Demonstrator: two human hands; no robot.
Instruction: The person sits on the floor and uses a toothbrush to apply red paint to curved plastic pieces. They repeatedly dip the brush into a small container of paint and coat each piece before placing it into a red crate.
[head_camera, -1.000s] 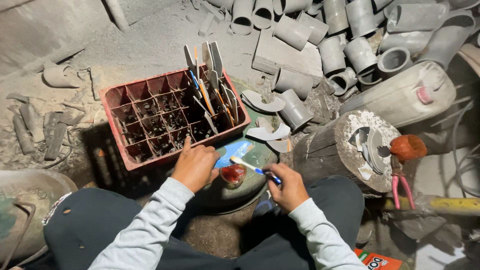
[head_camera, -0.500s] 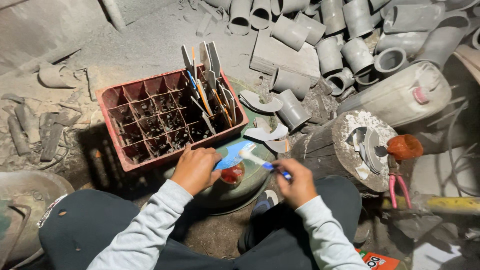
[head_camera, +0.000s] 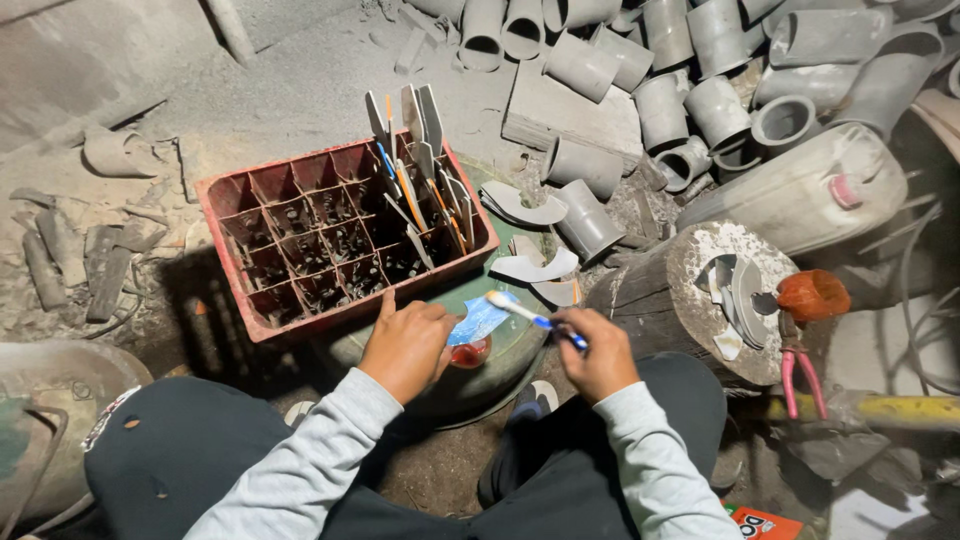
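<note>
- Both hands are working close together over a round green surface (head_camera: 520, 345) in front of the seated person.
- Left hand (head_camera: 408, 345) is closing its fingers around a small pale blue piece (head_camera: 482, 318) and holding it just above a little red cup (head_camera: 470, 352).
- Right hand (head_camera: 598, 352) is pinching a white and blue toothbrush (head_camera: 528, 315), and the brush head is touching the blue piece.
- Red plastic crate with many compartments (head_camera: 330, 235) is standing just beyond the hands, with flat grey strips and orange tools (head_camera: 415, 165) sticking up in its right corner.
- Grey cut pipe pieces (head_camera: 680, 90) are lying in a heap behind, near a wooden stump (head_camera: 690, 290).
</note>
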